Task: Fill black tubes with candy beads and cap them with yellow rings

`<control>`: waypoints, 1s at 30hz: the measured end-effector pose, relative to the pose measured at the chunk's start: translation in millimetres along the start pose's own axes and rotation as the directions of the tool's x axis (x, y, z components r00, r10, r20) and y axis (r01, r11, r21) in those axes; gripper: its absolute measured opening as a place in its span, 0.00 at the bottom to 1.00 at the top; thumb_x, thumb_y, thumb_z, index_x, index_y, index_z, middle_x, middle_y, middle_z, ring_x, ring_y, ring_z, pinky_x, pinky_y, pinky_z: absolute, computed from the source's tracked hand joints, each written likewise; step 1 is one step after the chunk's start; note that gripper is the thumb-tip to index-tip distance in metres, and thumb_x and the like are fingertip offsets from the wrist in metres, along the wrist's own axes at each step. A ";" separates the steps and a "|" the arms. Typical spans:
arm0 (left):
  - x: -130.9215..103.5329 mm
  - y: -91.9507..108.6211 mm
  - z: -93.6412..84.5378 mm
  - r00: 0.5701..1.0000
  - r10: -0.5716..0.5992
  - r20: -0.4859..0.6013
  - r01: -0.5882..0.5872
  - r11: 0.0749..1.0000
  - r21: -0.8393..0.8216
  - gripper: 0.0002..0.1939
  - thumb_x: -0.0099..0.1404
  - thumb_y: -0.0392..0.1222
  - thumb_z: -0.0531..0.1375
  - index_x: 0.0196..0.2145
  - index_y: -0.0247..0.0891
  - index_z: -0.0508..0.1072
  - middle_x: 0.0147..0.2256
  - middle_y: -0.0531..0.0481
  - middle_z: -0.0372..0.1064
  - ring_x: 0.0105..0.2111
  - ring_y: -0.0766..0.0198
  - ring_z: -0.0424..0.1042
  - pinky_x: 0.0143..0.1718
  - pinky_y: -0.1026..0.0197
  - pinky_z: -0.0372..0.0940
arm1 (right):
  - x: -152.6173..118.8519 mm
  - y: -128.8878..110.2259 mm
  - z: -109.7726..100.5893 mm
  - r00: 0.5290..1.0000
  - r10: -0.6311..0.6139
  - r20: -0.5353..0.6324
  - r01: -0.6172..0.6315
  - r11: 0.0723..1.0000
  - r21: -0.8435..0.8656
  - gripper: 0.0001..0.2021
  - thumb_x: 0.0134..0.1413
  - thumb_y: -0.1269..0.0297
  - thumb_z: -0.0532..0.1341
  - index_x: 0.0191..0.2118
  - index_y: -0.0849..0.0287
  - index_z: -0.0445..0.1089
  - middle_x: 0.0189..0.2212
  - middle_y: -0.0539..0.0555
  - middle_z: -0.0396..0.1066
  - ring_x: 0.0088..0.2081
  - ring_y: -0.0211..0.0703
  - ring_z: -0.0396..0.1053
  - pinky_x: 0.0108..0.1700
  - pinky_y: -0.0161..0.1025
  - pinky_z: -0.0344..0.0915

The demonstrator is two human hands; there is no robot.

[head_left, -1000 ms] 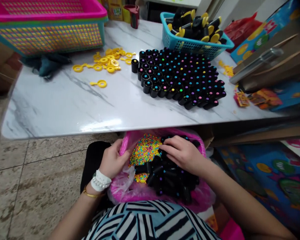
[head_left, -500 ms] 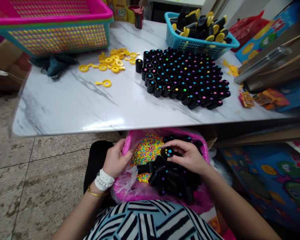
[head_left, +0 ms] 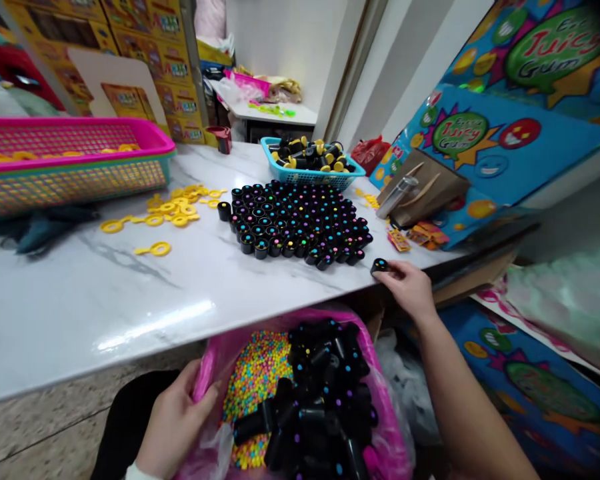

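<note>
My right hand (head_left: 407, 287) pinches a black tube (head_left: 379, 267) with a blue dot in its top, at the front right edge of the white marbled table (head_left: 190, 293). My left hand (head_left: 180, 410) grips the rim of a pink basket (head_left: 380, 373) below the table. Inside the basket lie small coloured balls (head_left: 257, 367) on the left and a heap of black tubes (head_left: 320, 407) on the right. A dense group of upright black tubes (head_left: 300, 217) stands on the table, to the left of my right hand.
Yellow ring pieces (head_left: 180, 205) lie left of the tubes. Stacked pink and teal baskets (head_left: 75, 180) stand at the left. A blue basket (head_left: 310, 175) holds black and yellow pieces. At the right are a paper bag (head_left: 433, 193), a clear cylinder (head_left: 397, 197) and blue cartons (head_left: 520, 133).
My right hand has moved up and right, out of the pink basket to the table edge, with a black tube in its fingers. The view has tilted up. My left hand stays on the rim.
</note>
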State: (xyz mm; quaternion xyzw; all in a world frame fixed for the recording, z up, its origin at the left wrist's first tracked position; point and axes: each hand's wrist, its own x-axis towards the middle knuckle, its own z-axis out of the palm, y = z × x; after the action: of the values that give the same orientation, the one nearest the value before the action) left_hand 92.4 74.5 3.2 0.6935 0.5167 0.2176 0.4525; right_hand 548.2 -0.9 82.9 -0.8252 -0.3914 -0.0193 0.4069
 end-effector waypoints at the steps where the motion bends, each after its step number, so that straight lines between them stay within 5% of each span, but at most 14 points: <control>1: 0.8 -0.3 0.0 1.000 0.006 -0.009 -0.006 1.000 0.005 0.23 0.56 0.56 0.60 0.45 0.39 0.71 0.39 0.46 0.80 0.34 0.54 0.78 0.35 0.59 0.72 | 12.9 4.8 4.3 0.999 0.035 0.012 -0.035 0.999 0.000 0.20 0.40 0.53 0.69 0.38 0.61 0.76 0.29 0.52 0.73 0.29 0.41 0.69 0.37 0.41 0.69; 5: -2.5 6.2 -1.1 1.000 0.002 0.019 -0.002 1.000 0.002 0.23 0.57 0.55 0.59 0.47 0.39 0.70 0.38 0.46 0.79 0.34 0.54 0.78 0.36 0.58 0.72 | 38.1 11.1 15.8 0.980 0.168 0.101 -0.190 0.943 0.272 0.30 0.34 0.57 0.71 0.48 0.62 0.70 0.32 0.53 0.76 0.27 0.41 0.72 0.32 0.39 0.70; 8: -9.2 17.8 -1.1 1.000 -0.006 0.019 0.006 1.000 0.028 0.24 0.58 0.54 0.58 0.47 0.37 0.70 0.38 0.46 0.78 0.35 0.55 0.76 0.38 0.58 0.70 | 16.5 5.6 12.5 0.978 0.207 0.014 -0.196 0.900 0.390 0.27 0.37 0.59 0.71 0.46 0.61 0.69 0.32 0.53 0.76 0.24 0.39 0.72 0.28 0.36 0.69; 11: -11.6 26.8 0.7 1.000 0.000 0.006 -0.001 0.997 0.080 0.21 0.59 0.50 0.58 0.46 0.36 0.70 0.35 0.48 0.77 0.32 0.59 0.74 0.37 0.59 0.68 | -35.6 -18.1 8.2 0.983 0.066 -0.171 -0.015 0.959 0.284 0.14 0.48 0.60 0.68 0.41 0.59 0.72 0.26 0.51 0.73 0.25 0.39 0.71 0.25 0.34 0.66; 13: -11.1 30.2 1.9 1.000 0.010 0.010 -0.010 0.997 0.077 0.19 0.59 0.48 0.58 0.45 0.35 0.71 0.33 0.50 0.75 0.30 0.61 0.72 0.35 0.61 0.66 | -75.8 -44.4 11.1 0.984 -0.181 0.003 0.178 0.968 0.175 0.09 0.55 0.62 0.65 0.42 0.57 0.73 0.29 0.51 0.74 0.27 0.39 0.71 0.31 0.36 0.68; 14: -11.1 31.7 2.1 1.000 0.012 0.012 -0.013 0.997 0.071 0.18 0.59 0.47 0.58 0.44 0.35 0.71 0.32 0.51 0.74 0.29 0.62 0.71 0.34 0.61 0.65 | -94.0 -58.6 15.3 0.909 -0.347 0.230 0.317 0.935 0.156 0.07 0.56 0.64 0.63 0.41 0.56 0.74 0.31 0.52 0.76 0.31 0.40 0.73 0.36 0.37 0.69; 16: -12.4 35.1 1.9 1.000 0.016 0.013 -0.017 0.998 0.063 0.17 0.58 0.46 0.58 0.44 0.34 0.72 0.30 0.52 0.73 0.27 0.63 0.69 0.32 0.62 0.63 | -122.8 -83.6 28.8 0.593 -0.557 0.582 0.542 0.810 0.224 0.08 0.60 0.66 0.60 0.42 0.55 0.75 0.37 0.53 0.77 0.38 0.42 0.73 0.43 0.39 0.69; 18: -15.0 38.5 1.3 1.000 0.023 0.009 -0.023 0.998 0.055 0.17 0.58 0.44 0.58 0.43 0.34 0.72 0.28 0.52 0.71 0.26 0.64 0.67 0.30 0.63 0.62 | -139.9 -100.0 45.6 0.271 -0.567 0.778 0.687 0.680 0.257 0.08 0.61 0.66 0.59 0.44 0.56 0.74 0.39 0.55 0.77 0.41 0.46 0.71 0.45 0.42 0.67; 19: -16.5 39.7 1.1 1.000 0.029 0.006 -0.030 0.998 0.047 0.16 0.58 0.44 0.58 0.43 0.34 0.72 0.28 0.53 0.71 0.26 0.64 0.66 0.30 0.63 0.61 | -144.9 -104.8 53.7 0.152 -0.532 0.833 0.737 0.622 0.263 0.08 0.61 0.67 0.59 0.43 0.56 0.74 0.38 0.56 0.77 0.42 0.48 0.70 0.44 0.43 0.66; 20: -18.0 40.4 1.2 0.999 0.035 0.003 -0.035 0.999 0.039 0.15 0.58 0.43 0.58 0.42 0.34 0.72 0.27 0.53 0.70 0.25 0.65 0.66 0.30 0.64 0.61 | -148.4 -107.9 61.0 0.065 -0.486 0.872 0.776 0.573 0.262 0.08 0.60 0.68 0.59 0.42 0.56 0.75 0.37 0.57 0.76 0.42 0.50 0.69 0.43 0.44 0.65; 22: -20.0 40.0 2.1 0.999 0.040 -0.008 -0.039 0.999 0.031 0.14 0.58 0.42 0.58 0.41 0.34 0.72 0.26 0.55 0.67 0.24 0.66 0.64 0.29 0.64 0.60 | -152.5 -111.5 73.0 -0.028 -0.399 0.917 0.819 0.517 0.250 0.07 0.59 0.70 0.59 0.39 0.58 0.75 0.33 0.59 0.75 0.40 0.50 0.68 0.42 0.44 0.63; 25: -20.6 37.3 4.1 0.999 0.029 -0.028 -0.028 0.999 0.029 0.13 0.57 0.41 0.58 0.40 0.35 0.72 0.25 0.56 0.65 0.24 0.66 0.62 0.29 0.65 0.59 | -155.5 -116.2 88.9 0.002 -0.371 0.929 0.783 0.578 0.229 0.06 0.54 0.72 0.61 0.38 0.61 0.73 0.35 0.60 0.74 0.41 0.49 0.68 0.44 0.42 0.62; 30: -20.2 36.8 4.1 0.999 0.011 -0.030 -0.012 1.000 -0.025 0.14 0.57 0.39 0.58 0.41 0.35 0.72 0.24 0.57 0.65 0.23 0.67 0.62 0.28 0.65 0.58 | -157.0 -122.0 118.8 0.235 -0.409 0.882 0.436 0.855 0.281 0.16 0.48 0.71 0.65 0.45 0.59 0.70 0.36 0.52 0.70 0.37 0.40 0.68 0.40 0.35 0.64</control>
State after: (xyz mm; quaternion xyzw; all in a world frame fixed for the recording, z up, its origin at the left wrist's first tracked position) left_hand 107.1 52.3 35.9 0.6874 0.5167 0.2367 0.4521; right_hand 324.6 26.0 28.6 -0.5586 -0.7558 0.3304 0.0867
